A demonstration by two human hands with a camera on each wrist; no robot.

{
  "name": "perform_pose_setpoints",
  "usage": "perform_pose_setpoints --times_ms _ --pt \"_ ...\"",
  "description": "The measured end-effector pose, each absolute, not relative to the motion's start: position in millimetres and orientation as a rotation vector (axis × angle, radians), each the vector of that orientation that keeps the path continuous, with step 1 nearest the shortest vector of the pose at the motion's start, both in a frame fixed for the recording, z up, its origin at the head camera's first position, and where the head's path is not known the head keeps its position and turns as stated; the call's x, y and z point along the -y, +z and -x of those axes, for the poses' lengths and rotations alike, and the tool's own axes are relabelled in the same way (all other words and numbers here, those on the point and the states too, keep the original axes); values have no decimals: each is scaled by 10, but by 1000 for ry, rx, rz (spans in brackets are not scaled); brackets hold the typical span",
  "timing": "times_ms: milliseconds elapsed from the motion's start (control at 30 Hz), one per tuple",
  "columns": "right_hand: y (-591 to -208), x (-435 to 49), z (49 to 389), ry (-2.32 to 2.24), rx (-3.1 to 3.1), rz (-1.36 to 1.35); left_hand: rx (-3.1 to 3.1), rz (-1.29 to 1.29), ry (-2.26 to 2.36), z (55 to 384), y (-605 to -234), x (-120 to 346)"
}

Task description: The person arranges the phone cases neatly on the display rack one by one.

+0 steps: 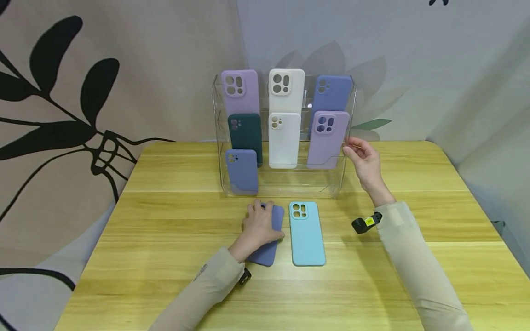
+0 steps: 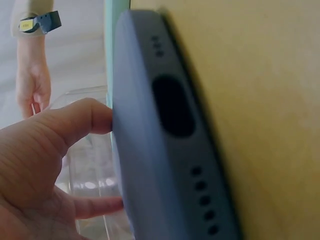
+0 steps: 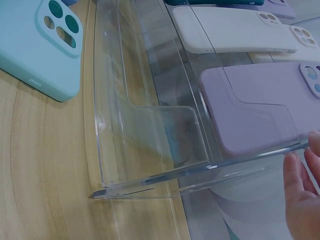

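Note:
My left hand [image 1: 258,227] grips a blue-purple phone case [image 1: 265,255] lying on the table. Its thumb [image 2: 90,117] reaches the right edge, the fingers spread towards the left; the palm hides much of the case. Just right of it lies a light-blue phone case [image 1: 308,241], camera end away from me. My right hand [image 1: 365,161] holds the right side panel of a clear tiered display stand [image 1: 298,188] between thumb and fingertips, close beside a lilac phone case [image 1: 328,142]. In the right wrist view, these fingertips [image 3: 292,167] meet the panel's edge.
Upright in the stand are lilac [image 1: 241,99], white [image 1: 291,94] and blue [image 1: 337,96] cases at the top. Dark green [image 1: 245,133] and white [image 1: 284,142] ones share the middle tier, with a blue-purple case [image 1: 243,172] at bottom left. A wall [image 1: 174,69] rises behind.

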State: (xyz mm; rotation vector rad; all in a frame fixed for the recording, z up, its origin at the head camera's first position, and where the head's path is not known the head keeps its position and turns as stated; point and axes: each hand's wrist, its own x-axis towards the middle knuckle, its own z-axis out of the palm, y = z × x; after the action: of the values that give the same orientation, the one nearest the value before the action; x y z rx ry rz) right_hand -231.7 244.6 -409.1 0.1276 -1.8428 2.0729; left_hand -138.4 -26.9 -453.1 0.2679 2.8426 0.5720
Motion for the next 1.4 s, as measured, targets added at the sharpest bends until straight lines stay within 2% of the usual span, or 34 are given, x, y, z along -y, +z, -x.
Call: perform_pose_setpoints --times_ms 800,1400 --pt "-4099 -2461 2322 2084 1850 -128 -3147 -509 898 1411 -4252 171" --pt "-4096 -2448 2317 2109 1815 -146 -3386 -593 1094 1862 -3791 -19"
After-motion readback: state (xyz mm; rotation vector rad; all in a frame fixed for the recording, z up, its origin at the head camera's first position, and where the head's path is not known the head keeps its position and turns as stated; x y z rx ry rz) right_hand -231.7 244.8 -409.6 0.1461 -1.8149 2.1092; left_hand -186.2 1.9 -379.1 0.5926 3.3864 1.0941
